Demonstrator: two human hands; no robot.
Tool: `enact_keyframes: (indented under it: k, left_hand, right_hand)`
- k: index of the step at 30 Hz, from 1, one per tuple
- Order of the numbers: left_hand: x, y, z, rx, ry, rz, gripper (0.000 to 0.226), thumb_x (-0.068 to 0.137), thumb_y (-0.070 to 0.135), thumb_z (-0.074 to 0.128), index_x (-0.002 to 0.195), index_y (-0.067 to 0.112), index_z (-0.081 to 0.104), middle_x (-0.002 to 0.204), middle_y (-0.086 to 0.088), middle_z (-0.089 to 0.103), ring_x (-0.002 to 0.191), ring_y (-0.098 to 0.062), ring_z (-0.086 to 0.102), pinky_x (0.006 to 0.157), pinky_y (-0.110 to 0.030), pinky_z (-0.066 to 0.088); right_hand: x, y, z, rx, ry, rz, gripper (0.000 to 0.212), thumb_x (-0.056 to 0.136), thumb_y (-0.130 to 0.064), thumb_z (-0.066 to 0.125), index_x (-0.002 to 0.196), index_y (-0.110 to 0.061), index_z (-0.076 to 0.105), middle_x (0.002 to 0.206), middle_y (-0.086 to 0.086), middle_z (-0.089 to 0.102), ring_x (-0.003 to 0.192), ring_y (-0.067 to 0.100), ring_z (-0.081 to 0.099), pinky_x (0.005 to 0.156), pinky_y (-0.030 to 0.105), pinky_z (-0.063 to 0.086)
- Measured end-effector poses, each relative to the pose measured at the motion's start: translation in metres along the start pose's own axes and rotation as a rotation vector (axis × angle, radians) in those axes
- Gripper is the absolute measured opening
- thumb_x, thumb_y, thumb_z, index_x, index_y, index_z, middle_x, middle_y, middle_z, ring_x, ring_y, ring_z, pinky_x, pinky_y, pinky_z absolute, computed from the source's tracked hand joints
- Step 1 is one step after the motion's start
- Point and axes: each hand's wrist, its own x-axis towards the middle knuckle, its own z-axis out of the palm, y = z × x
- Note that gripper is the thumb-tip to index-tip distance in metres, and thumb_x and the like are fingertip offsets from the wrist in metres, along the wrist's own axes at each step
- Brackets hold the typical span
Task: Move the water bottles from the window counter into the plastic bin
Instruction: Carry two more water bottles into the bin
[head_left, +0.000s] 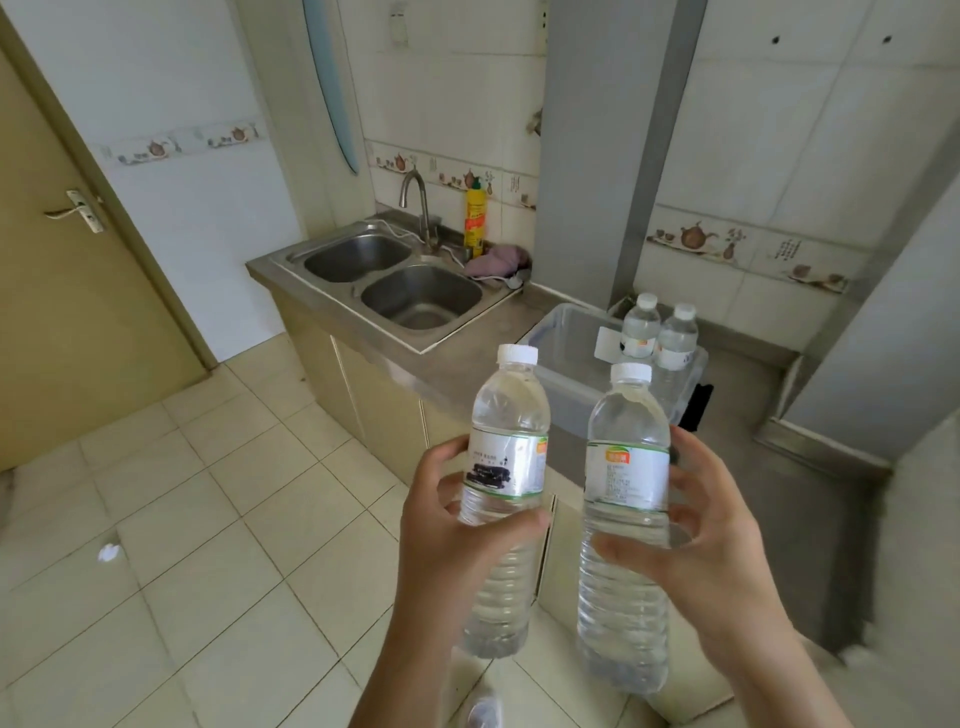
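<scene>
Each hand has a bottle right now. The left hand (457, 525) is wrapped around the left bottle (506, 499) at the label, thumb across the front, fingers curled behind. The right hand (711, 551) grips the right bottle (626, 525) the same way, just under its label. Both are upright and held out over the floor, not yet at the bin (566, 374), which sits ahead on the counter (467, 364) past the sink (395, 280).

Two more bottles (657, 338) already stand at the bin's far corner — inside it, I think, though the clear wall makes that hard to call.

If it were me, I'd bring these over the open near half and lower them base first, one at a time, so they don't knock the standing pair over. I'd grip firmly but without squeezing.

Material-wise, it's thin clear plastic, ribbed below the label and smooth at the shoulder, so it flexes under pressure. They look full, so heavy for their size. White screw caps, glossy wrap labels. The bin is translucent and straight-walled — slick inside, so a bottle could slide.
</scene>
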Motion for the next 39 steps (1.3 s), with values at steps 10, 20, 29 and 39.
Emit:
enact_keyframes:
  k: [10,20,29,39]
  left_hand:
    - [0.175,0.011,0.070,-0.030,-0.242,0.043,0.075,0.051,0.004,0.093,0.104,0.045,0.059,0.093,0.010,0.076,0.078,-0.012,0.075,0.067,-0.027,0.058]
    - [0.277,0.006,0.163,-0.007,-0.425,0.123,0.079,0.045,0.004,0.096,0.108,0.039,0.062,0.102,0.012,0.073,0.093,0.004,0.068,0.078,-0.027,0.058]
    - [0.343,-0.015,0.234,0.123,-0.433,0.186,0.082,0.045,0.032,0.093,0.119,0.030,0.059,0.111,0.007,0.074,0.102,-0.010,0.071,0.085,-0.030,0.058]
    - [0.356,-0.083,0.260,0.326,-0.385,0.237,0.077,0.051,0.011,0.096,0.106,0.039,0.049,0.105,0.026,0.064,0.101,0.010,0.059,0.080,-0.007,0.048]
  right_hand:
    - [0.137,0.007,0.015,-0.026,0.178,0.068,0.108,0.046,-0.003,0.092,0.133,-0.043,0.042,0.112,-0.013,0.062,0.091,0.002,0.063,0.072,0.022,0.049]
    - [0.229,0.026,-0.008,-0.036,0.332,0.008,0.107,0.049,-0.005,0.092,0.134,-0.045,0.042,0.116,-0.010,0.065,0.100,0.006,0.064,0.067,0.026,0.057]
    - [0.314,0.065,-0.038,-0.004,0.425,0.049,0.087,0.048,-0.033,0.086,0.128,-0.030,0.053,0.114,-0.016,0.066,0.103,0.008,0.065,0.078,0.026,0.057]
    - [0.333,0.142,-0.033,-0.046,0.442,0.141,0.073,0.053,-0.015,0.091,0.109,-0.043,0.051,0.112,-0.015,0.064,0.103,0.005,0.062,0.076,0.012,0.052]
